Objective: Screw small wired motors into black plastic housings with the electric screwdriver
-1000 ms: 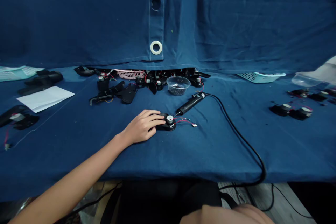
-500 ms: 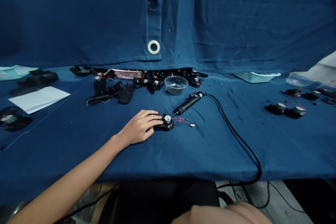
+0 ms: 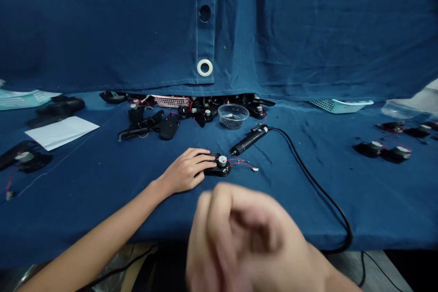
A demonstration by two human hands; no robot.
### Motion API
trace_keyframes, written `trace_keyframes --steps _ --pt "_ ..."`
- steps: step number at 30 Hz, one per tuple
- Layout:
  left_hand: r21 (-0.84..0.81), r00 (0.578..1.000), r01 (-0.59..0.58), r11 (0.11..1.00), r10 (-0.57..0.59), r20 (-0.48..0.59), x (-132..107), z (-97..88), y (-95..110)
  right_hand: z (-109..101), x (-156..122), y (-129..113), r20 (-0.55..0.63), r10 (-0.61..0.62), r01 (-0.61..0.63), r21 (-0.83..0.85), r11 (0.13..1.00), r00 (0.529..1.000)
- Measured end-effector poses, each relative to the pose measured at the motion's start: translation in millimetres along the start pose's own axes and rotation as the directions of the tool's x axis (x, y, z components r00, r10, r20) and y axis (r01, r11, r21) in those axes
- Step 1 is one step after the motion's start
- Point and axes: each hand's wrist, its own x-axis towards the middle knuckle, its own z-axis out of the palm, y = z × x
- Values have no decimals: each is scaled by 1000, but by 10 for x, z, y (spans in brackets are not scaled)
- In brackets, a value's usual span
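My left hand (image 3: 187,169) lies over the left end of a black plastic part (image 3: 223,172), its fingers and thumb holding it against the cloth. A small round silver motor (image 3: 222,161) sits on that part, with red wires (image 3: 241,162) running right to a white plug. Large and blurred in the foreground is my right hand (image 3: 246,242), raised near the table's front edge with the fingers curled in. Whatever it may hold is hidden. A black electric screwdriver (image 3: 251,140) lies on the cloth, its tip beside the motor.
Behind the screwdriver stands a clear bowl (image 3: 233,121) of small dark pieces. A pink basket (image 3: 171,101) and several black parts sit under the hanging blue cloth (image 3: 137,32). The screwdriver's cable (image 3: 316,182) loops down the right side. White paper (image 3: 62,132) lies left; motor parts (image 3: 396,153) lie right.
My right hand has risen from the bottom edge into the foreground, fingers curled. The left hand stays on the black part. The whole view has shifted slightly.
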Motion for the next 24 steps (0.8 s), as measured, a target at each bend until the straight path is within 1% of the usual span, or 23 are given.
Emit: trace_keyframes --steps 1,2,3,4,5,6,7,9,10,12,15,18,24 --pt "1 1000 -1 1000 1 -7 1 -2 2 -77 116 7 -19 -52 51 -24 998 998" --pt "3 1000 -1 1000 1 -8 2 -3 4 -190 236 43 -93 -91 75 -166 983 991" --pt "7 1000 1 1000 -1 -4 2 -4 6 -331 347 103 -168 -154 83 -366 927 974" --pt "14 1000 3 1000 -3 -1 1 -3 6 -486 440 183 -208 -229 71 -571 818 951" --pt "21 1000 5 1000 -5 6 0 -2 6 -642 512 276 -203 -280 43 -736 676 938" --pt "25 1000 6 1000 -6 12 -2 0 5 -784 561 374 -154 -313 34 -852 522 937" --pt "28 1000 7 1000 -8 17 -5 3 3 -903 589 470 -91 -309 44 -913 406 947" --pt "28 1000 5 1000 -5 16 -10 10 -2 -1057 603 630 -7 -267 68 -960 271 964" --pt "25 1000 4 1000 -5 20 -13 14 -6 -1095 599 688 13 -235 71 -969 237 972" --pt "17 1000 4 1000 -5 23 -18 20 -14 -1122 586 757 24 -176 63 -973 223 984" --pt "11 1000 1 1000 -1 15 -21 29 -25 -1132 567 768 16 -124 50 -960 274 992" --pt "0 1000 -8 1000 8 8 -21 36 -32 -1163 542 735 11 -108 44 -950 308 994" --pt "2 1000 -9 1000 9 14 -23 30 -31 -1278 518 747 -13 -77 13 -941 339 997"
